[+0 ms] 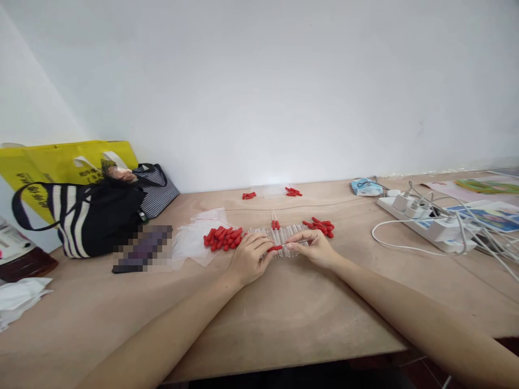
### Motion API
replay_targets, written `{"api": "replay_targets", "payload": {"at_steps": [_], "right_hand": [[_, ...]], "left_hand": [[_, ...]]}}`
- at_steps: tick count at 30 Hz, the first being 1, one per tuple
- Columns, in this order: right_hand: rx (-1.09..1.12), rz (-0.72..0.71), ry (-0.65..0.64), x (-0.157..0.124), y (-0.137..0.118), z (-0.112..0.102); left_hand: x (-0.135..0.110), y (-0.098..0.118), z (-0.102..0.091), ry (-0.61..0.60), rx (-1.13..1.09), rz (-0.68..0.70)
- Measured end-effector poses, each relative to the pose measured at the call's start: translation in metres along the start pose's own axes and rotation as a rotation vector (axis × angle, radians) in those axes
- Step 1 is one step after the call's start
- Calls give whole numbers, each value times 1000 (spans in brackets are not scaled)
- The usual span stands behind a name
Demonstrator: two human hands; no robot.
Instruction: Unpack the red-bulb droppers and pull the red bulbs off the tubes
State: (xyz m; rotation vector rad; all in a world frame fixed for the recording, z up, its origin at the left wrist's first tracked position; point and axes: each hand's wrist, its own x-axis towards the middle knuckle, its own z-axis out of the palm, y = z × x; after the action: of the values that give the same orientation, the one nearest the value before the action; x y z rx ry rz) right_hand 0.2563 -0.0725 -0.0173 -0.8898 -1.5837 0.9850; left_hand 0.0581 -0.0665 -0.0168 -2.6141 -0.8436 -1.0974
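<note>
My left hand (252,256) is closed on a red rubber dropper bulb (274,248), which lies level between thumb and fingers. Pinched in my right hand (318,247) is a thin clear tube, its end meeting the bulb; whether it sits inside I cannot tell. Under and behind both hands lies a row of clear glass tubes (279,235). Loose red bulbs (222,238) are heaped by my left hand, and more red bulbs (322,226) lie beyond my right hand. Droppers with red bulbs (275,223) point away just behind the row.
Clear plastic bags (198,237) and a blurred dark phone-like object (144,248) lie left, before a black bag (101,219) and a yellow bag (81,162). At right stand a power strip (425,221) with cables and a blue face mask (367,187). More red pieces (293,192) lie near the wall.
</note>
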Motion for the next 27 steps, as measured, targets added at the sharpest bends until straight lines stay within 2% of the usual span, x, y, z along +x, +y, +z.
{"api": "replay_targets", "payload": {"at_steps": [3, 6, 9, 11, 14, 18, 27], "right_hand": [[-146, -80, 35, -1, 4, -14], [-501, -312, 12, -4, 4, -20], [-893, -576, -15, -7, 4, -14], [-1031, -677, -5, -9, 4, -6], [-1107, -752, 7, -10, 6, 3], [-1121, -776, 10, -10, 7, 7], [-1107, -781, 66, -14, 7, 4]], "left_hand": [[0, 0, -3, 34, 46, 6], [-1, 1, -6, 42, 99, 24], [-2, 1, -8, 31, 131, 44], [-2, 0, -8, 20, 129, 56], [-1, -1, -7, -46, 96, 72], [0, -4, -4, -136, 58, 69], [0, -2, -6, -111, 88, 93]]}}
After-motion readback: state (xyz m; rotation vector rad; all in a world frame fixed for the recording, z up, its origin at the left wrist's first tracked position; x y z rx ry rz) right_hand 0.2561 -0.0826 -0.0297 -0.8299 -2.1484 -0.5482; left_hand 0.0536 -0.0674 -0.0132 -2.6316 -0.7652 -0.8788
